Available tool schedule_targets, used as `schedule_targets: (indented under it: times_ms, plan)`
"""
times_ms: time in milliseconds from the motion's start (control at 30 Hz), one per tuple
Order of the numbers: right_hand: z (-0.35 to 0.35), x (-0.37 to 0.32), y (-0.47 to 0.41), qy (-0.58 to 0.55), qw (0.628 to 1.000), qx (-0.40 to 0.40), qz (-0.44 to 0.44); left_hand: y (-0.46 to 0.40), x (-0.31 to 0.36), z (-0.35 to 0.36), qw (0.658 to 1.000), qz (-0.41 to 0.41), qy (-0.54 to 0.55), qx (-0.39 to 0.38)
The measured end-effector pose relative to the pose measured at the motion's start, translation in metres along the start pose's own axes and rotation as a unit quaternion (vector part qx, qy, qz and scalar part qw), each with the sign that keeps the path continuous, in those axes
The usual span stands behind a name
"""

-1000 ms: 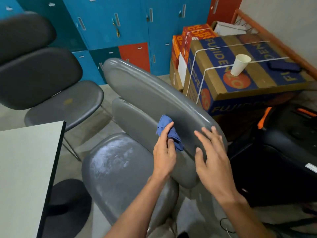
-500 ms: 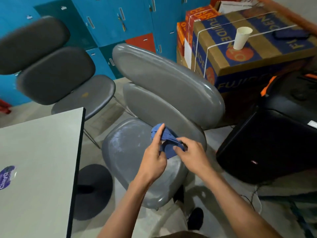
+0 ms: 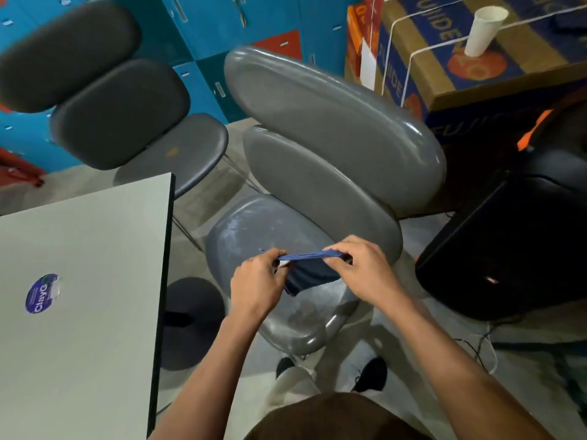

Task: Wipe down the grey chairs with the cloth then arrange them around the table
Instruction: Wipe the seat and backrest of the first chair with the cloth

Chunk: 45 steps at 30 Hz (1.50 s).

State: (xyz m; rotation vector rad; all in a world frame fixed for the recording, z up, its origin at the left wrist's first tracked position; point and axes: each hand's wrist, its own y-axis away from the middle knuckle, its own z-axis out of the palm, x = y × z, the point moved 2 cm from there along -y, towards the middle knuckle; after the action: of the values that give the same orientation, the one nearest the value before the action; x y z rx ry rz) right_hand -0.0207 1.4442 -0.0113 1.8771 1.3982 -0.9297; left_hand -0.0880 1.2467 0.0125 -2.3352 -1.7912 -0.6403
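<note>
Above the near grey chair's [image 3: 317, 173] seat, the left hand [image 3: 257, 289] and right hand [image 3: 362, 269] pinch the blue cloth [image 3: 309, 269], stretched between their fingers, beside the bench [image 3: 82, 281].

staff room (lockers [image 3: 203, 23]; boxes [image 3: 476, 71]), table [image 3: 82, 312]

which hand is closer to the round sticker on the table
Left. The left hand grips the cloth over the seat, just past the table edge from the sticker; the right hand holds its far end.
</note>
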Motion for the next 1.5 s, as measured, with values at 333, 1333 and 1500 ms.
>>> schedule_targets:
  times_ms: [333,1333,1500]
  plan:
    - [0.068,-0.009,-0.048,0.029,0.998,0.030,0.043,-0.064,-0.070,0.014,0.993,-0.070,0.085,-0.038]
    - [0.134,0.043,-0.249,-0.001,0.959,0.271,0.082,-0.315,-0.080,0.129,0.854,-0.113,0.498,0.104]
    - [0.104,0.053,-0.267,-0.061,0.936,0.336,0.081,-0.330,-0.035,0.138,0.859,0.009,0.496,0.125]
